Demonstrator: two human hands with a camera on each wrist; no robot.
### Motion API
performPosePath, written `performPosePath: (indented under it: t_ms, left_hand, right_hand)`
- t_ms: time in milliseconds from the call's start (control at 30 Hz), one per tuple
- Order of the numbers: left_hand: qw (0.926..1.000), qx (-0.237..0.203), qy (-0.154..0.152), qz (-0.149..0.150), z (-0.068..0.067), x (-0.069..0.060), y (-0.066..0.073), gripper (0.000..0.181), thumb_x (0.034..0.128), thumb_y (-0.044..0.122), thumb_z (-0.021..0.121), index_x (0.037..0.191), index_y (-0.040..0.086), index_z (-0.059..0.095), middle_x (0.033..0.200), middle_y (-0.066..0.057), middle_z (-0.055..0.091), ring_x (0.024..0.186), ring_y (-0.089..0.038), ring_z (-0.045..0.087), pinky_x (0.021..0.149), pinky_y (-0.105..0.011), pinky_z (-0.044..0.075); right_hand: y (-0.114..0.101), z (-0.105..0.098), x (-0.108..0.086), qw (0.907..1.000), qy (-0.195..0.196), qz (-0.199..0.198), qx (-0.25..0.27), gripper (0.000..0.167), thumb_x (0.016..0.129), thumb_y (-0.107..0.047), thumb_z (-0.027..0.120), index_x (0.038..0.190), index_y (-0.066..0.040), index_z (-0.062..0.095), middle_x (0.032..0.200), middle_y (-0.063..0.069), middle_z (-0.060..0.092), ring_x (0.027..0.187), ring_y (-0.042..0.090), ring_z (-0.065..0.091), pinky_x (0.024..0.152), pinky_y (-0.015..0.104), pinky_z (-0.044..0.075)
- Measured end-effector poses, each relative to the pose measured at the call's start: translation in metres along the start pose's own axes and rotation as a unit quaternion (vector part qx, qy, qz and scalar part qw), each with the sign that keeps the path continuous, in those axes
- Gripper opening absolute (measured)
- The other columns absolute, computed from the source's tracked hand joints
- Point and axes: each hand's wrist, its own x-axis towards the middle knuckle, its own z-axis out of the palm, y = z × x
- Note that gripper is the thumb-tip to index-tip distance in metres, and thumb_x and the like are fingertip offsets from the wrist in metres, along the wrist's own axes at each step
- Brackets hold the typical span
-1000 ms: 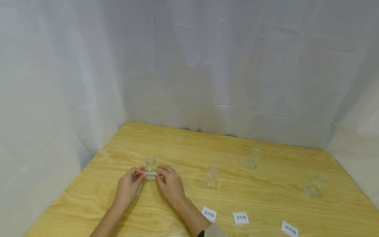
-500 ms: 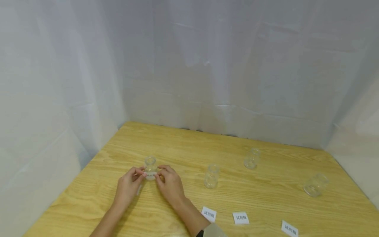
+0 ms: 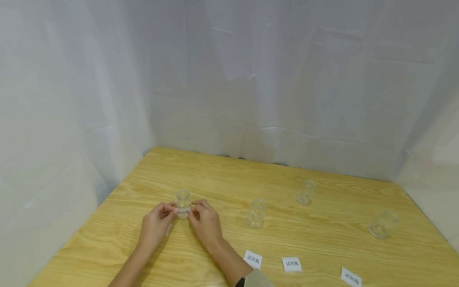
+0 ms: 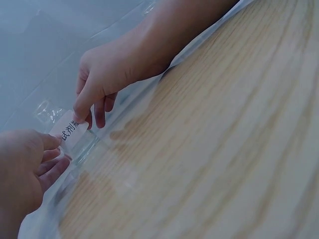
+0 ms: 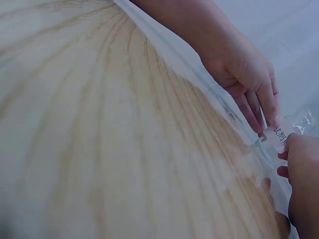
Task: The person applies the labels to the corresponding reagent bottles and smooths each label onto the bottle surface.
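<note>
A clear glass bottle (image 3: 183,196) stands upright on the table at the left, between both hands. Across its lower front lies a white label (image 3: 183,211) with handwritten dark characters. My left hand (image 3: 155,224) pinches the label's left end against the glass, thumb in front. At the right end, my right hand (image 3: 208,224) does the same with thumb and fingers. In the left wrist view the label (image 4: 70,128) is nearly flat on the bottle, its ends under the thumbs. Fingers behind the bottle are partly hidden.
Three more clear bottles stand to the right: one near the middle (image 3: 256,214), one farther back (image 3: 305,192) and one at far right (image 3: 383,224). Labels lie along the front: a left label (image 3: 253,259), a middle label (image 3: 291,264) and a right label (image 3: 351,276). A small pale strip (image 3: 168,230) lies beside the left hand.
Both hands keep their hold at the label's ends, with barely any shift. The other bottles and labels stay where they were.
</note>
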Motion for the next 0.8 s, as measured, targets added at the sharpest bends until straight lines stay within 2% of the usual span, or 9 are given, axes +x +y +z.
performPosePath:
  t_ms: [233, 367, 500, 633, 800]
  left_hand:
    - [0.9995, -0.014, 0.003, -0.029, -0.0009, -0.0001, 0.0009, 0.009, 0.0837, -0.002, 0.064, 0.085, -0.007, 0.057, 0.103, -0.024, 0.062, 0.093, -0.034, 0.062, 0.077, -0.025, 0.050]
    - [0.9992, -0.022, 0.000, -0.032, -0.0010, -0.0003, 0.0002, 0.009, 0.0838, -0.003, 0.063, 0.088, -0.007, 0.056, 0.103, -0.023, 0.062, 0.094, -0.033, 0.061, 0.077, -0.020, 0.049]
    - [0.9993, -0.033, -0.010, -0.011, -0.0010, 0.0002, -0.0008, 0.018, 0.0823, -0.010, 0.062, 0.099, -0.009, 0.055, 0.104, -0.025, 0.061, 0.094, -0.034, 0.061, 0.077, -0.019, 0.048]
    - [0.9987, -0.032, -0.034, 0.021, -0.0024, 0.0013, -0.0027, 0.035, 0.0806, -0.015, 0.060, 0.114, -0.009, 0.051, 0.107, -0.025, 0.059, 0.095, -0.035, 0.060, 0.079, -0.024, 0.049]
    - [0.9961, -0.040, -0.069, 0.038, -0.0034, 0.0038, -0.0074, 0.052, 0.0778, -0.010, 0.066, 0.126, -0.007, 0.046, 0.109, -0.024, 0.057, 0.097, -0.037, 0.058, 0.080, -0.030, 0.050]
  right_hand:
    - [0.0004, -0.0008, -0.0018, 0.9994, 0.001, 0.022, 0.025, 0.007, 0.080, -0.005, 0.069, 0.074, -0.003, 0.066, 0.087, 0.001, 0.062, 0.075, 0.007, 0.059, 0.066, 0.009, 0.045]
    - [0.0001, -0.0013, -0.0025, 0.9992, 0.001, 0.030, 0.026, 0.008, 0.080, -0.006, 0.070, 0.073, -0.004, 0.066, 0.085, -0.001, 0.062, 0.073, 0.006, 0.057, 0.063, 0.010, 0.045]
    - [0.0013, -0.0011, -0.0025, 0.9992, 0.003, 0.032, 0.025, 0.008, 0.079, -0.006, 0.070, 0.072, -0.005, 0.066, 0.084, -0.001, 0.061, 0.072, 0.005, 0.056, 0.062, 0.009, 0.044]
    - [0.0029, -0.0005, -0.0024, 0.9994, 0.003, 0.029, 0.020, 0.007, 0.079, -0.007, 0.070, 0.073, -0.005, 0.066, 0.083, -0.002, 0.061, 0.071, 0.005, 0.055, 0.061, 0.009, 0.044]
    - [0.0030, -0.0009, -0.0030, 0.9993, -0.006, 0.034, 0.017, 0.007, 0.079, -0.009, 0.071, 0.073, -0.007, 0.067, 0.083, -0.002, 0.059, 0.069, 0.004, 0.052, 0.060, 0.009, 0.043]
